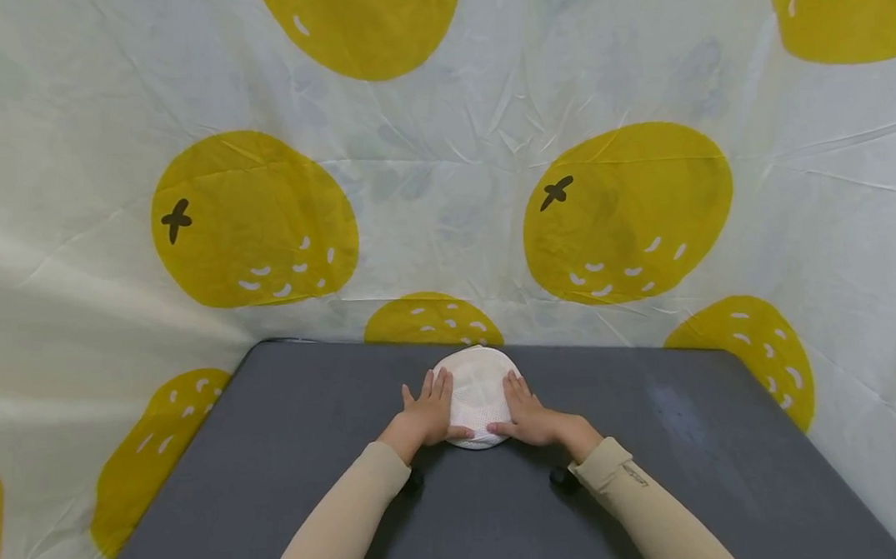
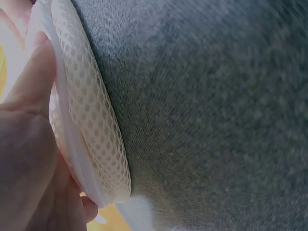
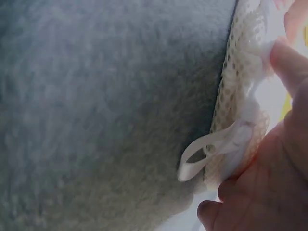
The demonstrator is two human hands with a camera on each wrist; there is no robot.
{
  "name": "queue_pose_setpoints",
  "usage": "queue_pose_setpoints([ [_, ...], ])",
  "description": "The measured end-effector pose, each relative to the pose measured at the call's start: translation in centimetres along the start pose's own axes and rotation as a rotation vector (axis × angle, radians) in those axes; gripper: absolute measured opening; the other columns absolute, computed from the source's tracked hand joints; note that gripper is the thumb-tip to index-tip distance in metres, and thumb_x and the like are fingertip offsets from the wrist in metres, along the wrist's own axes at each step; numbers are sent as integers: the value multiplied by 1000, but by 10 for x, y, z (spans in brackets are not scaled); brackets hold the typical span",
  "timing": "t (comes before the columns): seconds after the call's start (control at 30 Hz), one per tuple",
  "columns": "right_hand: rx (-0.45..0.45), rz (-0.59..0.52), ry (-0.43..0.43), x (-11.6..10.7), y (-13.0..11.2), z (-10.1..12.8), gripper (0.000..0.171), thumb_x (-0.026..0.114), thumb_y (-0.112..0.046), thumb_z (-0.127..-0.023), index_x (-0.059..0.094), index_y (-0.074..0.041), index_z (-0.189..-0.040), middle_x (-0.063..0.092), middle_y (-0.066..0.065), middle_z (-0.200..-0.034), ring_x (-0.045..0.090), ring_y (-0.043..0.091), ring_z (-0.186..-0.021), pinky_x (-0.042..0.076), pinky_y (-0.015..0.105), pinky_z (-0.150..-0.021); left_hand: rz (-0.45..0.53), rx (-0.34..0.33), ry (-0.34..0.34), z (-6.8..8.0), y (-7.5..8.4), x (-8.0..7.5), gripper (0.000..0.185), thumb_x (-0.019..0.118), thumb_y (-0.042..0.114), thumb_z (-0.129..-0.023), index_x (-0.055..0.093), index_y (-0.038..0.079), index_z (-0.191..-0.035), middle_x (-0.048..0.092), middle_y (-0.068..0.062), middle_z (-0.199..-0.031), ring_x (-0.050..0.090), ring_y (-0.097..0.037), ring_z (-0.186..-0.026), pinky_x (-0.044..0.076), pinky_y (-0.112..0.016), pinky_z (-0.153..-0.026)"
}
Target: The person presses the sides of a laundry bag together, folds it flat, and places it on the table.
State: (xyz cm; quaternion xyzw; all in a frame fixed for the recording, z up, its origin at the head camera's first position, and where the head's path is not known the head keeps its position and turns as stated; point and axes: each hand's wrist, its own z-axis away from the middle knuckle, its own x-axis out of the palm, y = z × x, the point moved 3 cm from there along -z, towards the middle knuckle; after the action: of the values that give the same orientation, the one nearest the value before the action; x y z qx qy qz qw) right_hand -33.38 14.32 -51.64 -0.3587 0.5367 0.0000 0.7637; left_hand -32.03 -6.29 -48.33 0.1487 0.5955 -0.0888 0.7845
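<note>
A round white mesh laundry bag (image 1: 481, 395) lies on the dark grey table between both hands. My left hand (image 1: 428, 414) rests on its left side, fingers straight and pointing away, thumb along the near edge. On the opposite side, my right hand (image 1: 527, 414) presses with extended fingers, its thumb reaching inward. The left wrist view shows the bag's thick honeycomb mesh side (image 2: 91, 106) and a smooth white band near the thumb. In the right wrist view a small white loop (image 3: 207, 150) sticks out from the bag's edge beside the right hand.
The dark grey table (image 1: 311, 419) stretches around the bag, its far edge just behind it. A pale smudge (image 1: 679, 415) marks the right side. White cloth (image 1: 438, 213) printed with yellow fruit hangs behind and along both sides.
</note>
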Motion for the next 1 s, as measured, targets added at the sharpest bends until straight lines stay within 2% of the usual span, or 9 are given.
queue_pose_setpoints([
  [0.2, -2, 0, 36, -5, -10, 5, 104, 60, -47, -102, -1, 18, -155, -11, 35, -163, -11, 51, -150, 7, 66, -118, -39, 8, 41, -1, -2, 0, 111, 59, 72, -90, 14, 4, -164, 12, -11, -171, 8, -30, -157, 17, -67, -117],
  [0.4, -68, -26, 123, -8, -23, 20, 103, 61, -49, -102, 5, 21, -154, -4, 39, -162, -5, 54, -149, 5, 68, -117, -26, 30, 67, 2, -5, 0, 109, 59, 73, -89, 17, 6, -164, 14, -10, -171, 11, -30, -156, 18, -66, -117],
  [0.57, -57, -10, 138, -10, -27, 26, 101, 63, -45, -101, 7, 21, -154, -2, 38, -163, -2, 54, -150, 7, 67, -117, -2, 55, 82, 4, -5, -1, 107, 58, 72, -91, 17, 5, -164, 15, -11, -170, 12, -31, -156, 18, -67, -117],
  [0.8, -38, 81, 107, -13, -30, 33, 95, 65, -38, -101, 11, 19, -155, 4, 37, -163, 3, 56, -150, 12, 69, -117, 24, 64, 77, 8, -10, 1, 103, 57, 69, -94, 16, 6, -165, 14, -11, -171, 11, -32, -156, 16, -68, -117],
  [1.0, -40, 147, 37, -11, -28, 38, 102, 66, -46, -99, 9, 16, -157, 5, 34, -165, 5, 50, -152, 14, 66, -118, 55, 66, 36, 11, -10, 2, 102, 56, 67, -95, 14, 6, -165, 11, -11, -171, 7, -32, -156, 15, -69, -117],
])
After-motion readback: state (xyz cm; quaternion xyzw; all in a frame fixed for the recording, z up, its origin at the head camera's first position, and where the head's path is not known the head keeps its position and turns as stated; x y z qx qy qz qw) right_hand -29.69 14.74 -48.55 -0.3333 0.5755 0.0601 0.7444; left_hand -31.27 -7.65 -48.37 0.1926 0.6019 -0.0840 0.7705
